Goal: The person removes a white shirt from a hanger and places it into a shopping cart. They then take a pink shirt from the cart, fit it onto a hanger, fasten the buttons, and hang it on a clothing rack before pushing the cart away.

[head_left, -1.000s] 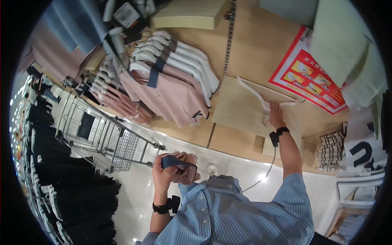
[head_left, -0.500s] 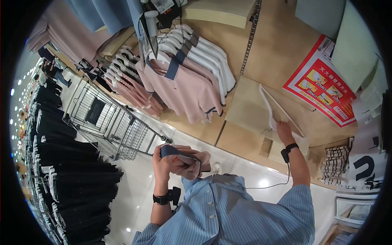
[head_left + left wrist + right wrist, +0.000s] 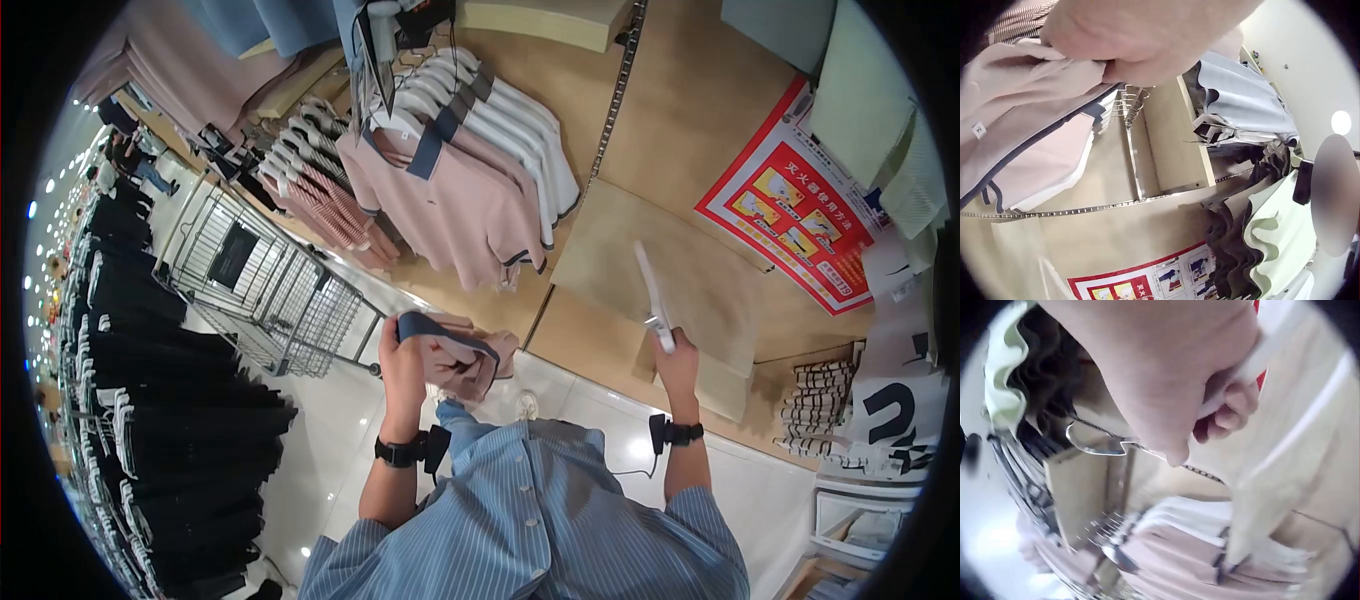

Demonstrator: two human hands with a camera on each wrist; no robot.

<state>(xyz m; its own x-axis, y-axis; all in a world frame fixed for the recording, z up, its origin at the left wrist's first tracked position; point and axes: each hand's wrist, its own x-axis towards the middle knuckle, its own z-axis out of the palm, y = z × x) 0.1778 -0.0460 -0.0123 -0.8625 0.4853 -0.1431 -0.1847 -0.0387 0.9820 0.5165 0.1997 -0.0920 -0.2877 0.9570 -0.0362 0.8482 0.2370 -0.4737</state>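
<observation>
My left hand grips a bunched pink polo shirt with a navy collar, held in front of my body. In the left wrist view the pink cloth hangs from the fingers, with a navy edge and a small white size label. To the right, my right hand grips a white hanger near its middle. The hanger is seen nearly edge-on and overlaps the wooden board. Its metal hook sticks out past the thumb in the right wrist view.
A pale wooden board lies low ahead. Pink and white shirts hang on a rack left of it. A shopping cart and dark hanging trousers stand at left. A red sign and folded striped clothes are at right.
The right hand has picked the hanger up off the wooden board, turned it and drawn it closer to my body. The left hand, still gripping the shirt, has risen slightly.
</observation>
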